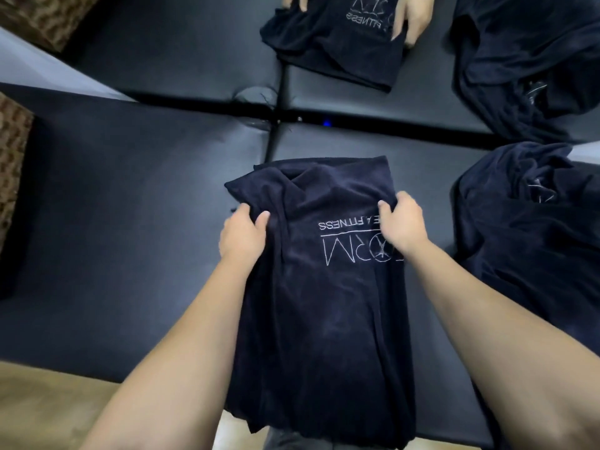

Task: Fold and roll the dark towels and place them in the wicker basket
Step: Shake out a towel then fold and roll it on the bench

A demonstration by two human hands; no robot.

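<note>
A dark navy towel (pixel 318 303) with white lettering lies lengthwise on the black padded surface (pixel 130 222), its near end hanging over the front edge. My left hand (pixel 242 235) grips the towel's left edge, fingers curled into the cloth. My right hand (pixel 404 222) grips the right edge beside the lettering. The far end of the towel is bunched and wrinkled. A wicker basket (pixel 13 164) shows at the left edge of the view.
Across the surface another person's hands (pixel 410 21) hold down a folded dark towel (pixel 334 50). Loose dark towels are heaped at the right (pixel 532 216) and the far right (pixel 532 60). A second wicker piece (pixel 42 17) sits top left. Wooden floor lies below.
</note>
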